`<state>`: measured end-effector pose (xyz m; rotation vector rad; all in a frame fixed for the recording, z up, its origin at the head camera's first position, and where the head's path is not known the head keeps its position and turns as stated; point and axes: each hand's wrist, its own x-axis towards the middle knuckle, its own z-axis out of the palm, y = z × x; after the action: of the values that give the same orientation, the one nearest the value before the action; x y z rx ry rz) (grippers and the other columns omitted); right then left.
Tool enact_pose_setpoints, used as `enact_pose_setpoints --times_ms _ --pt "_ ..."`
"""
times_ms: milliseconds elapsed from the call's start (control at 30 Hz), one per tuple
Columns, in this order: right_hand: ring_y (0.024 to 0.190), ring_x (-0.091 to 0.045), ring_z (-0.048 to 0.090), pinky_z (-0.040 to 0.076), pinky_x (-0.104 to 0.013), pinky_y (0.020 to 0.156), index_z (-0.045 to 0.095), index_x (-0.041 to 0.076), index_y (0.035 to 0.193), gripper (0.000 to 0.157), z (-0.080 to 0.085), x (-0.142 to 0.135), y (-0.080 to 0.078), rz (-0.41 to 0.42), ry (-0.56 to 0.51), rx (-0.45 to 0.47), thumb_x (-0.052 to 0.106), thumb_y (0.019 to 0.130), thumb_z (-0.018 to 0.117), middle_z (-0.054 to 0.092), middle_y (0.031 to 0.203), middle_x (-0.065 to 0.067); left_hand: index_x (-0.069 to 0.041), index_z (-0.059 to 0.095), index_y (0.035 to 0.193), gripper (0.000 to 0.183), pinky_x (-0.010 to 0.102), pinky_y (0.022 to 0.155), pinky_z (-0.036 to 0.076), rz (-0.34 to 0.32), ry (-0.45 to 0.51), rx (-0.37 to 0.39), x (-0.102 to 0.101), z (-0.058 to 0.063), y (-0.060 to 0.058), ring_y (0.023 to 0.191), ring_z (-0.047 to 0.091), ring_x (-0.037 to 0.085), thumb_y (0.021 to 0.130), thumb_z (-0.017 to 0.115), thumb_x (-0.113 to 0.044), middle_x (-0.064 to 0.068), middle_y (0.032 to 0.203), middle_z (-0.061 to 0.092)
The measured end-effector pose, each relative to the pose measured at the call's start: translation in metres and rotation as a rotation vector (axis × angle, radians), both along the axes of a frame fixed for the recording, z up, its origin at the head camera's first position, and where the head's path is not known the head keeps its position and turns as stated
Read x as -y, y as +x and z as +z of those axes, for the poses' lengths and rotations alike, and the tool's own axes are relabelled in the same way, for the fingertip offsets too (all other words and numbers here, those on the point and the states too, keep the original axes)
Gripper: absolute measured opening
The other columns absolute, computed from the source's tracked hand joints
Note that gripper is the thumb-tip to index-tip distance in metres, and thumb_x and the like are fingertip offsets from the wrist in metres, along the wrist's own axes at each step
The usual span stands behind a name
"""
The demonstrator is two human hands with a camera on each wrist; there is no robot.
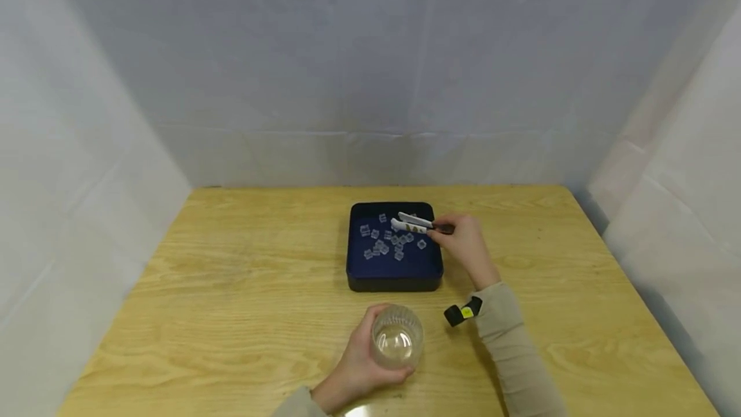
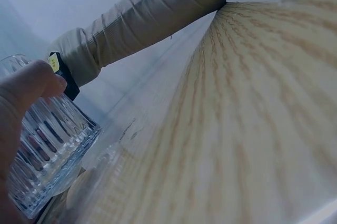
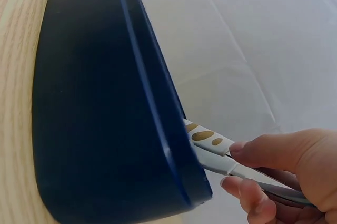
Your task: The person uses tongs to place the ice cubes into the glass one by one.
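Note:
My left hand (image 1: 361,356) is wrapped round a clear ribbed drinking glass (image 1: 397,336) near the table's front; in the left wrist view the fluted glass (image 2: 50,139) tilts in the grip. With my right hand (image 1: 463,240) I pinch a pair of tongs (image 1: 412,224) with white, gold-marked arms, thumb on one side and fingers on the other. Their tips reach over the dark blue tray (image 1: 393,282), among several clear ice-like cubes (image 1: 399,240). Whether the tips hold a cube is too small to tell. In the right wrist view, the tray's wall hides the tong tips (image 3: 202,134).
The tray stands on a light wooden table (image 1: 243,275), behind the glass. White sheeting (image 1: 382,82) hangs at the back and along both sides. A black band with a yellow mark (image 1: 466,311) is strapped at my right wrist.

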<state>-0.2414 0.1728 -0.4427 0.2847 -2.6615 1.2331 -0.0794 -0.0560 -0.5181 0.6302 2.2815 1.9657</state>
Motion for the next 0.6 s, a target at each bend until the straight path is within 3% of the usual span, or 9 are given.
enact_pose_setpoints --times_ms 333,600 --pt "0.079 -0.030 0.070 0.058 -0.041 0.068 0.074 -0.005 0.099 0.023 -0.0063 0.0032 -0.0003 -0.008 0.049 -0.021 0.009 0.082 0.079 0.073 0.091 -0.020 -0.025 0.045 0.136 0.094 0.042 0.103 0.045 0.005 0.000 0.019 -0.0003 0.0020 0.0017 0.121 0.055 0.023 0.057 0.094 -0.010 -0.007 0.132 0.057" --pt "0.071 -0.024 0.069 0.057 -0.037 0.063 0.075 -0.004 0.098 0.022 -0.0099 0.0049 -0.0004 0.005 0.080 -0.028 0.012 0.083 0.079 0.073 0.088 -0.017 -0.024 0.046 0.135 0.092 0.041 0.103 0.046 -0.001 0.014 0.021 -0.0022 -0.0001 0.0023 0.120 0.055 0.024 0.058 0.094 -0.011 -0.004 0.131 0.057"
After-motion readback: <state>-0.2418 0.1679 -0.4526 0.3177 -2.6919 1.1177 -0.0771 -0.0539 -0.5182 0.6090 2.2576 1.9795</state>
